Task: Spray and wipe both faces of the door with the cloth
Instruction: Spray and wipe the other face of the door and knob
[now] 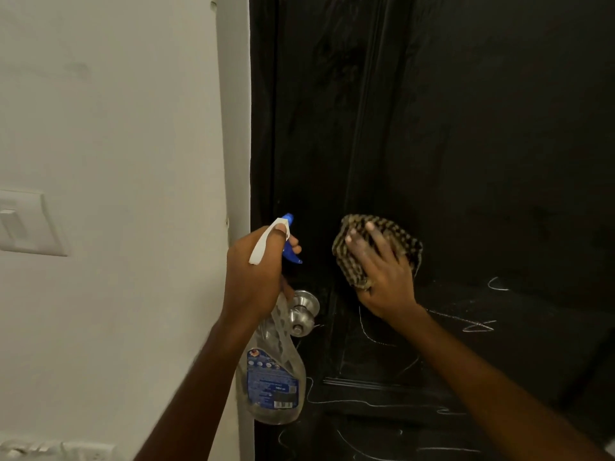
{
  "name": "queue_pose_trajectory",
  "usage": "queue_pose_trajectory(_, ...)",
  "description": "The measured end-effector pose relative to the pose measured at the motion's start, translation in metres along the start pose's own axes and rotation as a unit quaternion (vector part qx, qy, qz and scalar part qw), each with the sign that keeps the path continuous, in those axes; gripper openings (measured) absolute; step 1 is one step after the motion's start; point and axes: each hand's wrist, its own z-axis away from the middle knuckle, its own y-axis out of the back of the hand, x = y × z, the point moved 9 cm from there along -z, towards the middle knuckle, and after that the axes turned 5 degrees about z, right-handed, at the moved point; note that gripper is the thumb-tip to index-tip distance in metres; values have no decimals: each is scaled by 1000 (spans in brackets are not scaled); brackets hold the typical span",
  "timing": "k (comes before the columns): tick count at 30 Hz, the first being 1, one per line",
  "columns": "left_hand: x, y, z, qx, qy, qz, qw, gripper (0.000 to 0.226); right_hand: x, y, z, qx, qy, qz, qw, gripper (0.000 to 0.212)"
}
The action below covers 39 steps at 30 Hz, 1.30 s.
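Door (pixel 466 128) — black, chalk scribbles (pixel 476 326) low down; you faced one side, the other was hidden.
Spray bottle (pixel 276 377) — your left hand (pixel 256 277) gripped its neck, a finger on the trigger, nozzle aimed doorward, ready to spray.
Cloth (pixel 396 234) — your right hand (pixel 382 281) pressed it against the panel with straight fingers (pixel 377 239), for wiping.
Knob (pixel 303 311) — partly behind the bottle.

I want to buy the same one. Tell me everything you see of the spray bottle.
The spray bottle is clear plastic with a blue label and barcode on its body, a white head, and a blue nozzle and trigger. It hangs roughly upright before the knob, nozzle toward the door. The left hand grips its neck, one finger on the trigger.
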Motion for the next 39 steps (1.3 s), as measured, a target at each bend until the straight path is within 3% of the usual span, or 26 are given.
queue_pose_trajectory(3,-1,-6,-1,7,5,4,1000,26,-6,-29,35,-89,55,-7,995,91)
queue_pose_trajectory(7,0,-21,0,7,6,-4,1000,26,1,-20,29,-90,117,28,989,83)
queue_pose_trajectory(10,-3,-29,0,2,16,3,1000,25,11,11,-13,-39,46,42,997,89)
queue_pose_trajectory(12,-6,-33,-1,0,25,12,1000,22,13,35,-46,19,0,42,999,75)
queue_pose_trajectory(15,-8,-36,-1,-1,16,2,1000,24,9,39,-60,44,-25,37,998,64)
queue_pose_trajectory(21,-20,-39,-6,-11,21,21,999,18,8,-19,26,-71,116,61,989,69)
queue_pose_trajectory(24,-24,-47,-12,-26,34,42,998,25,21,-16,33,-71,136,73,985,75)
queue_pose_trajectory(26,-21,-54,-13,-37,24,34,998,27,48,-1,25,-40,61,67,995,83)
queue_pose_trajectory(29,-22,-67,-13,-61,27,44,997,27,111,43,13,44,-94,71,992,77)
queue_pose_trajectory(33,-24,-81,-11,-70,16,42,997,27,159,106,-7,207,-282,45,936,66)
queue_pose_trajectory(35,-24,-90,-9,-74,17,48,996,27,149,103,-19,200,-312,64,926,72)
queue_pose_trajectory(37,-24,-98,-7,-73,28,45,996,30,122,79,-23,137,-218,107,960,81)
queue_pose_trajectory(39,-24,-107,-5,-73,27,28,997,35,101,50,-6,70,-52,138,986,81)
